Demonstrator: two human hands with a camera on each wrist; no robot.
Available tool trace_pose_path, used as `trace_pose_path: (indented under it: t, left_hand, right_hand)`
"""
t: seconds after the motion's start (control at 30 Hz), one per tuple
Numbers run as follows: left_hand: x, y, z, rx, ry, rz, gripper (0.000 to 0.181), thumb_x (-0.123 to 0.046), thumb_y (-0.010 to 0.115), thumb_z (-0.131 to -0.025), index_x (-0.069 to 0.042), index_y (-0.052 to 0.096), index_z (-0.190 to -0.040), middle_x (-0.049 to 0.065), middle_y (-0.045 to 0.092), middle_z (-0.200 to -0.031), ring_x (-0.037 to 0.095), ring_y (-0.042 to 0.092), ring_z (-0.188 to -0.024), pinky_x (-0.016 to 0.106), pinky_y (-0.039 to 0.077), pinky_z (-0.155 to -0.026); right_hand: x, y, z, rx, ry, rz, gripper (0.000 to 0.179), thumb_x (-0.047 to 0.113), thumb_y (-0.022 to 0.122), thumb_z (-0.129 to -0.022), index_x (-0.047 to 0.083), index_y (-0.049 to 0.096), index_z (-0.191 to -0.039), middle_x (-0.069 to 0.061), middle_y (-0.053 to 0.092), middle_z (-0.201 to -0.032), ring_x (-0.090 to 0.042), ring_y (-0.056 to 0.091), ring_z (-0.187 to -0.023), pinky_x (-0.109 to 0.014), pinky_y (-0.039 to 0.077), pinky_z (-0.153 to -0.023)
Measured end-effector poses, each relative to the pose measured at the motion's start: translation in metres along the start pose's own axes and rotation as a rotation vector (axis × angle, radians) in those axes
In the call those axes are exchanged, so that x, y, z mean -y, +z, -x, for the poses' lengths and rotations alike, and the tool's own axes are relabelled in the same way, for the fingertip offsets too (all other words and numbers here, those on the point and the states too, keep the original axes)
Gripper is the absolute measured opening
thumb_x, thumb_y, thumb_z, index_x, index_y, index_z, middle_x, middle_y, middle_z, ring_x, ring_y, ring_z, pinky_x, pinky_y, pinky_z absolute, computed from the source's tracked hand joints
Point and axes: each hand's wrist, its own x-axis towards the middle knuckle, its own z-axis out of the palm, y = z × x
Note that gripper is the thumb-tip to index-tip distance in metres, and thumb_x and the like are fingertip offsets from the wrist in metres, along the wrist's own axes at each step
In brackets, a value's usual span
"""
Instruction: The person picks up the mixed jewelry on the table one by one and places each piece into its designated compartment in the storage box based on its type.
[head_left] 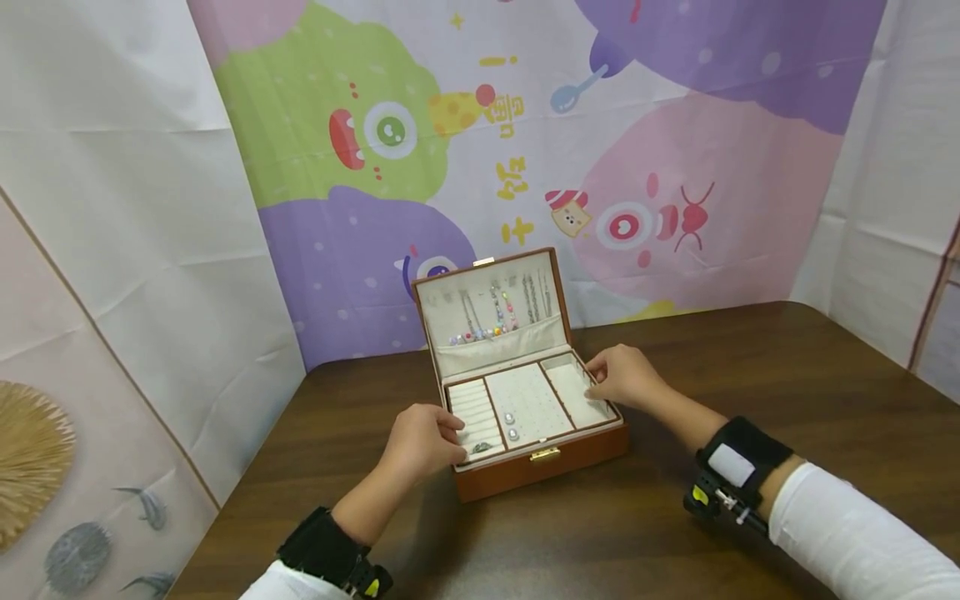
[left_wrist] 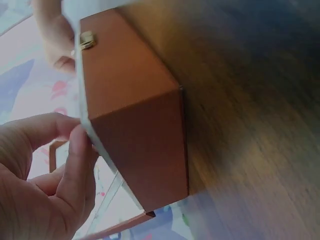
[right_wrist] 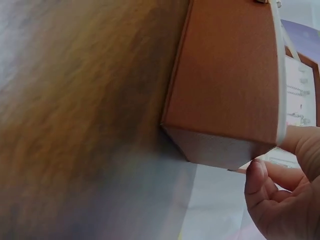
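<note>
A brown jewelry box [head_left: 540, 467] stands on the table with its lid [head_left: 487, 308] raised. Inside lies a cream tray [head_left: 525, 396] with brown dividers, in three compartments. My left hand [head_left: 422, 442] pinches the tray's left end by the ring rolls [head_left: 472, 408]; in the left wrist view its thumb and forefinger meet at the rim. At the opposite end my right hand [head_left: 626, 377] pinches the tray's edge, its fingertips reaching into the right compartment [head_left: 573, 387]. Two earrings [head_left: 511, 425] sit in the middle compartment, and a ring [head_left: 482, 447] lies among the rolls. Fingertip contact is partly hidden.
Several necklaces [head_left: 498, 312] hang inside the lid above a cloth pocket [head_left: 498, 348]. A gold clasp [head_left: 545, 455] is on the box's front. The dark wooden table [head_left: 720, 358] extends around the box, with a cartoon-printed cloth [head_left: 510, 167] behind it.
</note>
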Motion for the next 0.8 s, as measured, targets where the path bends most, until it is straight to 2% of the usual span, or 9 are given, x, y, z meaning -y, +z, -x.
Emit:
trace_pose_path:
  t: [0.1,0.2,0.3,0.37,0.43,0.5,0.63,0.8]
  left_hand:
    - [0.006,-0.001,-0.003,-0.055,-0.066,0.163,0.026,0.000,0.079,-0.070,0.001,0.070,-0.094,0.004,0.067,-0.079,0.016,0.063,-0.066,0.030,0.055,-0.060]
    - [0.014,-0.001,-0.008,-0.079,-0.185,0.381,0.044,0.001,0.076,-0.077,0.006,0.058,-0.117,0.019,0.063,-0.102,0.028,0.066,-0.081,0.035,0.058,-0.061]
    - [0.021,0.001,-0.012,0.001,-0.289,0.564,0.069,-0.001,0.071,-0.084,0.003,0.034,-0.143,0.030,0.047,-0.129,0.043,0.059,-0.105,0.043,0.059,-0.066]
    - [0.025,0.002,-0.013,0.082,-0.328,0.633,0.078,-0.002,0.067,-0.087,0.002,0.022,-0.150,0.032,0.039,-0.135,0.047,0.054,-0.110,0.047,0.058,-0.068]
    - [0.027,0.004,-0.014,0.144,-0.337,0.672,0.081,-0.001,0.065,-0.087,0.003,0.016,-0.152,0.033,0.040,-0.131,0.045,0.055,-0.104,0.050,0.058,-0.068]
    - [0.028,0.006,-0.015,0.169,-0.329,0.695,0.080,0.001,0.063,-0.085,0.006,0.017,-0.151,0.029,0.045,-0.122,0.036,0.058,-0.092,0.050,0.057,-0.067]
    - [0.024,0.009,-0.017,0.167,-0.305,0.710,0.076,0.005,0.059,-0.081,0.011,0.022,-0.147,0.019,0.050,-0.101,0.024,0.054,-0.069,0.048,0.058,-0.061]
    - [0.019,0.012,-0.020,0.148,-0.289,0.679,0.070,0.008,0.058,-0.079,0.014,0.031,-0.143,0.013,0.050,-0.084,0.019,0.049,-0.060,0.044,0.057,-0.055]
  right_hand:
    - [-0.004,0.000,0.003,0.013,0.049,-0.057,0.052,0.023,0.077,-0.083,-0.008,0.063,-0.122,-0.012,0.068,-0.090,-0.021,0.061,-0.074,-0.037,0.052,-0.068]
    - [-0.008,-0.001,0.006,0.074,0.116,-0.163,0.062,0.031,0.072,-0.089,-0.006,0.052,-0.135,-0.023,0.063,-0.113,-0.024,0.064,-0.078,-0.037,0.055,-0.062]
    - [-0.010,-0.003,0.007,0.171,0.195,-0.284,0.069,0.031,0.070,-0.091,-0.003,0.041,-0.144,-0.030,0.051,-0.131,-0.026,0.063,-0.080,-0.038,0.056,-0.059]
    - [-0.010,-0.002,0.007,0.229,0.233,-0.350,0.071,0.028,0.069,-0.091,-0.002,0.037,-0.147,-0.031,0.045,-0.136,-0.027,0.063,-0.083,-0.040,0.056,-0.058]
    - [-0.010,-0.002,0.006,0.261,0.265,-0.394,0.069,0.024,0.069,-0.091,0.000,0.037,-0.147,-0.030,0.047,-0.133,-0.028,0.062,-0.085,-0.041,0.057,-0.059]
    - [-0.010,-0.001,0.005,0.270,0.276,-0.419,0.066,0.018,0.068,-0.091,-0.001,0.038,-0.147,-0.027,0.054,-0.121,-0.026,0.063,-0.084,-0.042,0.057,-0.059]
    - [-0.010,0.000,0.004,0.267,0.285,-0.447,0.064,0.010,0.064,-0.089,-0.002,0.039,-0.147,-0.016,0.063,-0.096,-0.023,0.062,-0.072,-0.041,0.057,-0.057]
    - [-0.011,0.000,0.004,0.263,0.283,-0.449,0.065,0.006,0.063,-0.088,-0.003,0.038,-0.147,-0.011,0.067,-0.086,-0.018,0.063,-0.064,-0.039,0.056,-0.054]
